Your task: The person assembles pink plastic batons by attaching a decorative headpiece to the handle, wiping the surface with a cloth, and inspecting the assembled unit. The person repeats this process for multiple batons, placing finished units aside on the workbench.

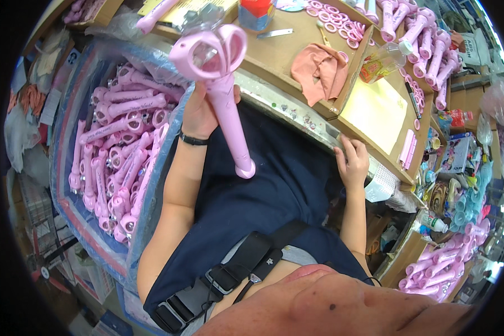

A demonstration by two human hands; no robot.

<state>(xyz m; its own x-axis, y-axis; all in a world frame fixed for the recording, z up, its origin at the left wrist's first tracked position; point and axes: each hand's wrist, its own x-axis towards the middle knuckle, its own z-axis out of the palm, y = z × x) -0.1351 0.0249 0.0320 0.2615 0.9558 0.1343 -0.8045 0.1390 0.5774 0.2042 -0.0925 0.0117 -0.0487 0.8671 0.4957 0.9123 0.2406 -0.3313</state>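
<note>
My left hand [200, 115] is closed around a pink toy wand [228, 112], raised between the blue bin and the table. The wand's head, with large oval openings, points up and away. Its handle slants down toward my lap and ends in a rounded knob. Part of my grip is hidden behind the wand. My right hand [353, 162] rests at the near edge of the table [297, 109], fingers slightly bent and apart, with nothing visible held in it. On my left, many similar pink wands [120, 145] lie heaped in the blue-lined bin [61, 162].
Cardboard trays on the table hold pink rings [341, 22], a peach cloth [321, 73], a plastic bottle [383, 61] and a yellow sheet [375, 115]. More pink wands [431, 45] are piled at the far right. Another box of wands [442, 266] stands at the lower right.
</note>
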